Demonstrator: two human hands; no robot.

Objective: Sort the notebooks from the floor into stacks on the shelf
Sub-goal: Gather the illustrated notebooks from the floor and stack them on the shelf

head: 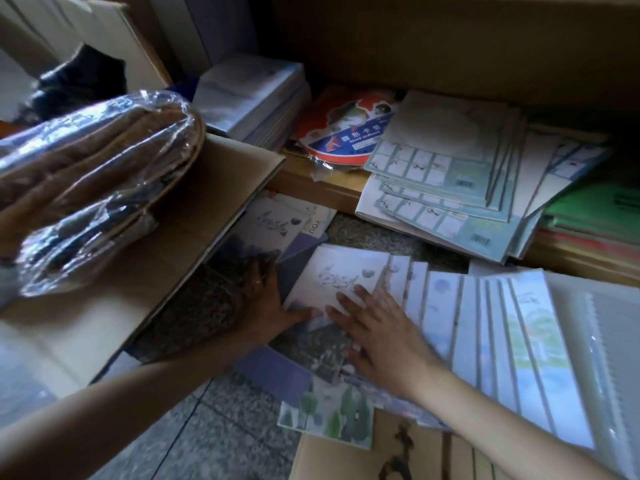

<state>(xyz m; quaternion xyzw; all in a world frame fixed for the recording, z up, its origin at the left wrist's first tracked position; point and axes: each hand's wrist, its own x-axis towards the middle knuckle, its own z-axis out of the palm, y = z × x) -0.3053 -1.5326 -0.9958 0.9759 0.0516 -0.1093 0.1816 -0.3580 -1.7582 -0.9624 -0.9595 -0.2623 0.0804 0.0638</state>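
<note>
Several notebooks lie spread on the floor. A white notebook with grey brush lettering lies on top in the middle. My left hand grips its left edge, thumb on the near corner. My right hand lies flat with straight fingers on its near right part. To the right, a fanned row of pale blue and white notebooks overlaps. A leaf-patterned notebook lies nearer to me. On the low wooden shelf sit a white stack and a slanting pile of pale green grid-cover notebooks.
An open cardboard box flap stands at the left, with a plastic-wrapped brown bundle above it. A red and blue round card pack lies on the shelf. Green and red folders are stacked at the right. A clear plastic sleeve lies at the far right.
</note>
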